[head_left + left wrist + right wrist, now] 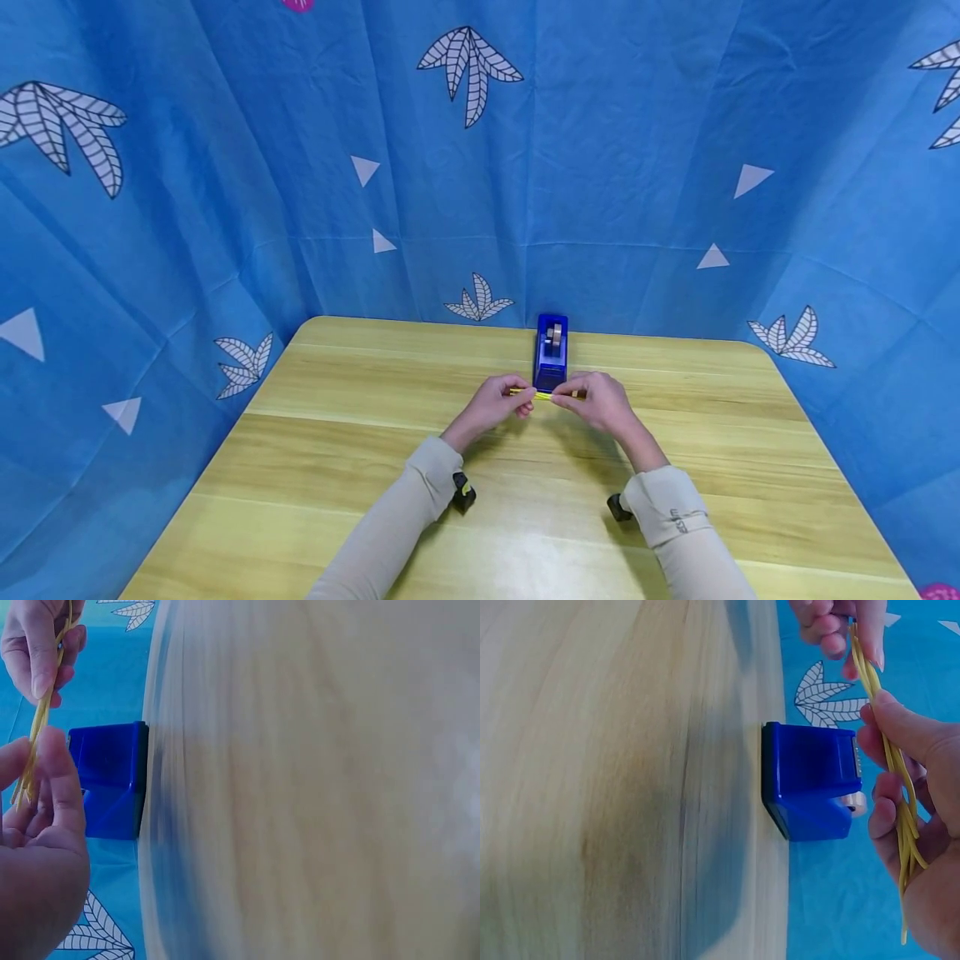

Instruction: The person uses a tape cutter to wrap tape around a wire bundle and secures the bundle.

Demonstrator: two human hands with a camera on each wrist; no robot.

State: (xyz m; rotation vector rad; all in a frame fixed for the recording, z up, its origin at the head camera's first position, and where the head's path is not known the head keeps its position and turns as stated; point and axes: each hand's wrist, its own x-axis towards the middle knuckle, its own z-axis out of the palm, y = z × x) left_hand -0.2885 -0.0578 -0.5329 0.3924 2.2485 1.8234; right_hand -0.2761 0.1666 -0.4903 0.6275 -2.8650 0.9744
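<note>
A slim bundle of yellow strands, like rubber bands, is held lengthwise between my two hands, just above the table. My left hand pinches one end between thumb and fingers; short tips poke out past them in the left wrist view. On the other side, my right hand pinches the bundle with its thumb and forefinger. Several loose ends trail across the right palm in the right wrist view. Right behind both hands stands a blue tape dispenser with a small roll in it.
The wood-grain table has rounded far corners. A blue curtain with white leaf and triangle prints hangs behind it and along both sides. Dark cameras are strapped at both sleeve cuffs.
</note>
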